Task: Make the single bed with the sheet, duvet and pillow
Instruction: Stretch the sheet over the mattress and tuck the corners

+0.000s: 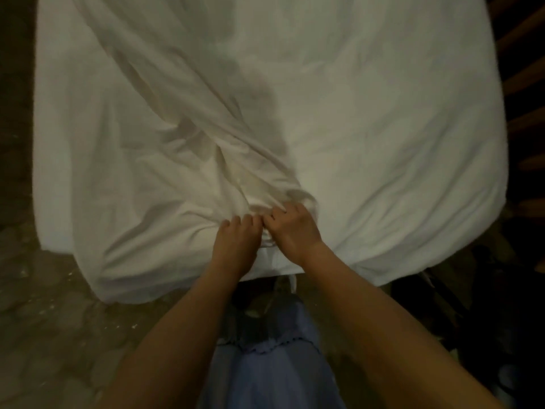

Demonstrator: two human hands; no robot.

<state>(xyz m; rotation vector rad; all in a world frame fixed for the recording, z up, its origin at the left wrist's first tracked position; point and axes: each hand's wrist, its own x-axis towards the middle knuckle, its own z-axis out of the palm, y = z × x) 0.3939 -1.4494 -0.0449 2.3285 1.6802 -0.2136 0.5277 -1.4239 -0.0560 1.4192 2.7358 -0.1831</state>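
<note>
Gripping a bunched fold of the white sheet, the left hand and right hand meet side by side near the foot edge of the bed. Fingers of both hands are curled into the cloth. Wrinkles radiate from the grasp diagonally toward the far left, while the right half lies smoother. A stone-patterned floor borders the bed at left; a blue garment shows below.
</note>
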